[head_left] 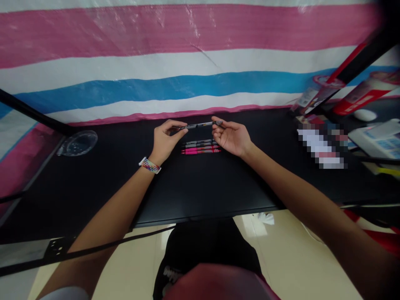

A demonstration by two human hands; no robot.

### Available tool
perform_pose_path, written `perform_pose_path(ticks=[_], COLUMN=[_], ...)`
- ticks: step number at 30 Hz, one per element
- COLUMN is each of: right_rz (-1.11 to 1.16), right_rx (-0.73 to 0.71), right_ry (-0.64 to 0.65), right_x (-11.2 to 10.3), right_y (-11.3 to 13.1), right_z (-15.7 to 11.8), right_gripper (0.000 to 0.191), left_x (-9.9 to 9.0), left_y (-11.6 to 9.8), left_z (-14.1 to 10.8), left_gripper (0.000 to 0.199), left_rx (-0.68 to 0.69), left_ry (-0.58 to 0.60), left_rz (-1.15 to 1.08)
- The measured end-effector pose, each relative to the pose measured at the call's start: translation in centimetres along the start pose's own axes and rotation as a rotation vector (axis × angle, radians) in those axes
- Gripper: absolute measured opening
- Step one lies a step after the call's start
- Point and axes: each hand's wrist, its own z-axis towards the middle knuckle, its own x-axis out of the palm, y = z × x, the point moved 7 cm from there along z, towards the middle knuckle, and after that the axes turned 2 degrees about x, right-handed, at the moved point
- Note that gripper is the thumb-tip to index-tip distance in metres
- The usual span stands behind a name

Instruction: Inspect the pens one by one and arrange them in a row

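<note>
A dark pen with a clear barrel (201, 124) is held level, end to end, between both hands above the black table (187, 187). My left hand (165, 139) pinches its left end between thumb and fingers; a patterned band circles that wrist. At the pen's right end, my right hand (231, 136) has its thumb and index finger closed on the tip, palm turned up and the other fingers curled. Just below lie several pens side by side: dark ones (196, 143) at the back and pink ones (198, 150) nearest me. My right fingers partly hide their right ends.
A round clear plastic container (81, 143) sits at the left. On the right stand a clear cup (318, 93) and a red-labelled cup (364, 93), beside a white mouse-like object (365, 115) and papers (378, 139). A striped sheet (156, 89) hangs behind the table.
</note>
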Motion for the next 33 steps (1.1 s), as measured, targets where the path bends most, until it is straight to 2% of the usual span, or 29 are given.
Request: perform_pose_path(ticks=[3, 8, 14, 19, 25, 29, 33], right_rz=[-0.019, -0.114, -0.169, -0.189, -0.03, 0.08, 0.135], right_rx=[-0.014, -0.086, -0.099, -0.138, -0.098, -0.057, -0.051], right_ry=[0.021, -0.03, -0.017, -0.049, -0.024, -0.057, -0.047], right_x=[0.14, -0.27, 0.29, -0.02, 0.08, 0.13, 0.52], right_y=[0.03, 0.24, 0.75, 0.69, 0.25, 0.12, 0.27], right_z=[0.02, 0.16, -0.32, -0.05, -0.06, -0.21, -0.43], right_gripper=[0.042, 0.035, 0.048, 0.038, 0.035, 0.028, 0.034], left_x=[-0.01, -0.06, -0.19, -0.15, -0.04, 0.03, 0.05], left_y=[0.11, 0.22, -0.03, -0.13, 0.02, 0.1, 0.06], left_z=[-0.01, -0.01, 0.0, -0.01, 0.0, 0.01, -0.02], left_gripper=[0.015, 0.014, 0.013, 0.013, 0.014, 0.014, 0.014], left_rx=[0.0, 0.015, 0.021, 0.009, 0.02, 0.025, 0.021], left_ry=[0.0, 0.001, -0.02, -0.016, -0.011, -0.015, -0.019], left_rz=[0.014, 0.022, 0.006, 0.011, -0.004, 0.009, 0.005])
